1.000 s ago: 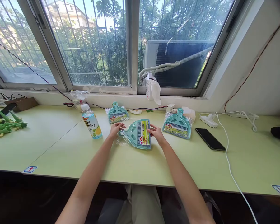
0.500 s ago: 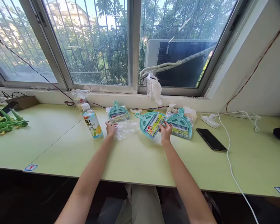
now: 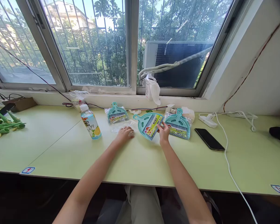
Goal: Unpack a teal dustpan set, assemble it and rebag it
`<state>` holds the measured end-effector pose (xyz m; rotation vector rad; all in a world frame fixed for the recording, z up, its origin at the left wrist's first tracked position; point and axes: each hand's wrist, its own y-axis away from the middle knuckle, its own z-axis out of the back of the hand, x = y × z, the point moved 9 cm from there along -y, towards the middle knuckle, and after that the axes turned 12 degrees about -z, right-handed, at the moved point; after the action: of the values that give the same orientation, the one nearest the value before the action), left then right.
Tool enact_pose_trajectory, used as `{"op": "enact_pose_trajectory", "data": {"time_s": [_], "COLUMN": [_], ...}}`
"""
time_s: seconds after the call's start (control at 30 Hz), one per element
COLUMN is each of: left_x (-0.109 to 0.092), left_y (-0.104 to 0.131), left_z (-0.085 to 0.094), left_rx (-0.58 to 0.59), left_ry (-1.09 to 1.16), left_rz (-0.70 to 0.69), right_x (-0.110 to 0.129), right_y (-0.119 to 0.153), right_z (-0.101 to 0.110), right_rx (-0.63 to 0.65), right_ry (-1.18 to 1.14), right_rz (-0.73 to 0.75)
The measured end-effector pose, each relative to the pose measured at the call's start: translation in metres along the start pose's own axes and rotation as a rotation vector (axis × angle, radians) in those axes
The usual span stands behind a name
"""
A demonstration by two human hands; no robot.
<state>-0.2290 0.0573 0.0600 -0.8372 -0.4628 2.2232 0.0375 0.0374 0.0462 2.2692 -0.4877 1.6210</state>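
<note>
Right hand [image 3: 163, 133] pinches the near edge of the unwrapped teal dustpan set [image 3: 148, 124], flat on the desk [image 3: 142, 161]. Light, stiff plastic; best held by the rim or the handle at its 10 o'clock. Left hand [image 3: 125, 134] rests fingers down on the clear wrapper [image 3: 123, 127], thin and slippery; whether it grips is unclear. Wrapped dustpan [image 3: 178, 125] touches at 3 o'clock; bottle [image 3: 90, 125] stands at 9.

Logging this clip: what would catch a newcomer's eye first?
Three teal plastic dustpan-and-brush sets lie mid-desk. The right hand touches the unwrapped middle set; the left hand rests on its clear plastic wrapper. A lemon drink bottle stands left, a black phone lies right.
</note>
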Motion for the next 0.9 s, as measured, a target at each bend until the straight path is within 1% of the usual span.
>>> {"op": "enact_pose_trajectory", "data": {"time_s": [0.03, 0.07, 0.13, 0.2, 0.27, 0.37, 0.4, 0.47, 0.53, 0.6, 0.67, 0.73, 0.77, 0.8, 0.9], "left_x": [0.000, 0.001, 0.005, 0.014, 0.026, 0.045, 0.051, 0.059, 0.061, 0.052, 0.033, 0.013, 0.005, 0.000, -0.008], "left_y": [0.000, 0.000, 0.002, 0.005, 0.010, 0.020, 0.023, 0.028, 0.030, 0.027, 0.019, 0.012, 0.009, 0.006, 0.000], "left_z": [-0.004, -0.004, 0.007, 0.021, 0.031, 0.037, 0.039, 0.043, 0.047, 0.052, 0.057, 0.059, 0.057, 0.051, 0.019], "left_rx": [0.011, -0.006, -0.081, -0.116, -0.063, 0.090, 0.120, 0.131, 0.091, 0.008, -0.109, -0.222, -0.260, -0.269, -0.244], "left_ry": [0.014, 0.014, -0.034, -0.149, -0.332, -0.628, -0.703, -0.792, -0.817, -0.798, -0.734, -0.596, -0.488, -0.351, 0.103], "left_rz": [-0.004, -0.005, 0.006, 0.050, 0.139, 0.276, 0.312, 0.376, 0.414, 0.389, 0.316, 0.258, 0.247, 0.247, 0.283], "right_x": [0.000, 0.000, 0.000, -0.001, -0.003, -0.005, -0.005, -0.006, -0.007, -0.009, -0.012, -0.014, -0.015, -0.016, -0.016], "right_y": [0.000, 0.000, 0.001, 0.001, 0.002, 0.003, 0.003, 0.004, 0.005, 0.006, 0.007, 0.009, 0.010, 0.011, 0.014], "right_z": [0.000, 0.000, -0.001, -0.003, -0.005, -0.007, -0.009, -0.011, -0.014, -0.016, -0.019, -0.021, -0.022, -0.023, -0.027], "right_rx": [0.003, 0.006, 0.012, 0.022, 0.030, 0.046, 0.053, 0.073, 0.092, 0.112, 0.130, 0.144, 0.148, 0.153, 0.179], "right_ry": [-0.003, -0.005, -0.005, 0.001, 0.013, 0.034, 0.035, 0.032, 0.026, 0.019, 0.002, -0.021, -0.034, -0.048, -0.087], "right_rz": [0.000, 0.000, -0.002, -0.009, -0.013, -0.014, -0.017, -0.025, -0.035, -0.049, -0.069, -0.088, -0.097, -0.104, -0.124]}}
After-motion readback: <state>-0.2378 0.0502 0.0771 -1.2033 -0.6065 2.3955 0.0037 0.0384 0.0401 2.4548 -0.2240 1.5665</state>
